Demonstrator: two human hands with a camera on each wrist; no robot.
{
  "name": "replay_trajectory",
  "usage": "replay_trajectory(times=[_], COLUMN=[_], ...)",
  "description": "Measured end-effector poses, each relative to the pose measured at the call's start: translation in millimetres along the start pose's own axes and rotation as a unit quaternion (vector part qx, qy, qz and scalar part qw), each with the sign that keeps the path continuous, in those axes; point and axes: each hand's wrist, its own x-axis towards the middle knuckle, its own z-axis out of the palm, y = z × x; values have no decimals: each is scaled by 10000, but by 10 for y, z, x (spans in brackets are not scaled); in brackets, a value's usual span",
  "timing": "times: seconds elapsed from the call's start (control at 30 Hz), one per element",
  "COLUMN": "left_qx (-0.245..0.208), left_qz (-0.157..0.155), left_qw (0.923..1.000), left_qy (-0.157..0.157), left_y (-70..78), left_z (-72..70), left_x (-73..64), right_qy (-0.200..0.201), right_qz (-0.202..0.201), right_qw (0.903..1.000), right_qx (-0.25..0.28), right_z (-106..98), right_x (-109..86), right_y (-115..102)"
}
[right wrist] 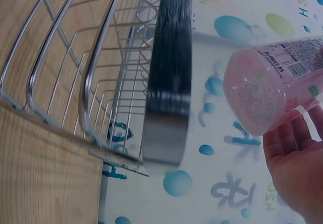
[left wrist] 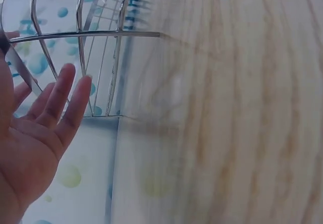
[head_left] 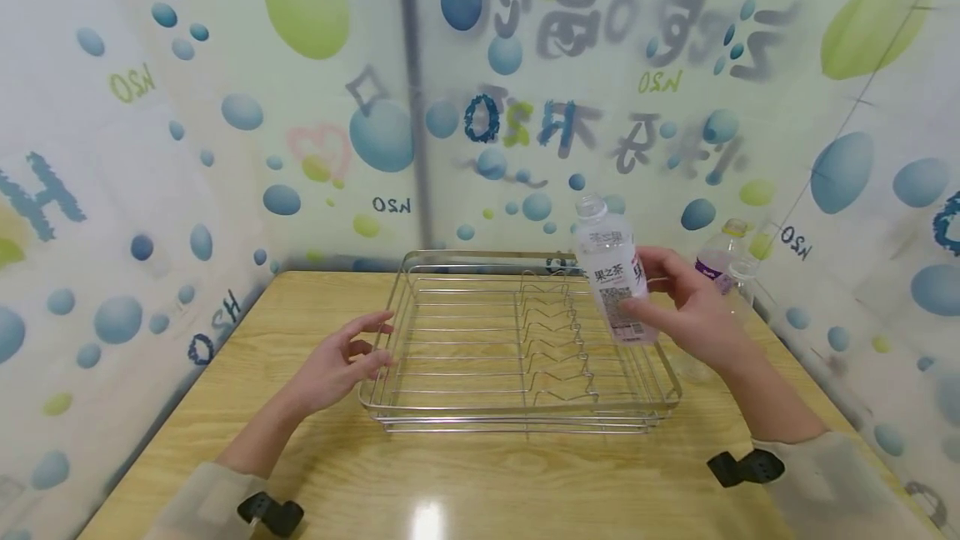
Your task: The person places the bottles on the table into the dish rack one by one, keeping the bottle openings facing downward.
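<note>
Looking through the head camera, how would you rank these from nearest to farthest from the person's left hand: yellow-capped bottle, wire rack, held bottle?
From the left hand:
1. Wire rack: right at its fingertips.
2. Held bottle: above the rack's right side.
3. Yellow-capped bottle: far right, behind the right hand.

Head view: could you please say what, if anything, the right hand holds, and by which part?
The right hand holds a bottle by its labelled body, below the neck.

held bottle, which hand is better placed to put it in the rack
Likely the right hand: it holds the bottle, while the left hand is at the left side of the rack.
</note>
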Motion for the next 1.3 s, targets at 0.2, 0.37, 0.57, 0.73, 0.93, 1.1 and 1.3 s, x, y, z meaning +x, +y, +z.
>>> replay_trajectory(times=[0.2,0.37,0.57,0.73,0.93,1.1,1.3], left_qx=[852,1019,538,199,-649,-979,-874], left_qz=[262,725,959,1029,939,791,743], left_qw=[9948,9880,9925,9944,9907,9879,9895], left_qy=[495,904,527,-159,-739,-902,-884], left_y=[87,315,736,1019,1257,1323,1297], left_z=[-56,-85,91,372,671,785,798], left_x=[19,122,287,417,545,570,558], right_qy=[-239,-457,-692,-893,-1128,-1348,-1444], right_qz=[291,185,-12,-142,-464,-605,-572], right_qw=[9993,9987,9969,9948,9909,9874,9865], right_qx=[-29,-113,-368,-465,-565,-566,-513], right_z=[137,224,330,442,561,617,632], right_x=[52,87,110,102,84,93,86], right_y=[-63,-96,-92,-105,-118,-137,-155])
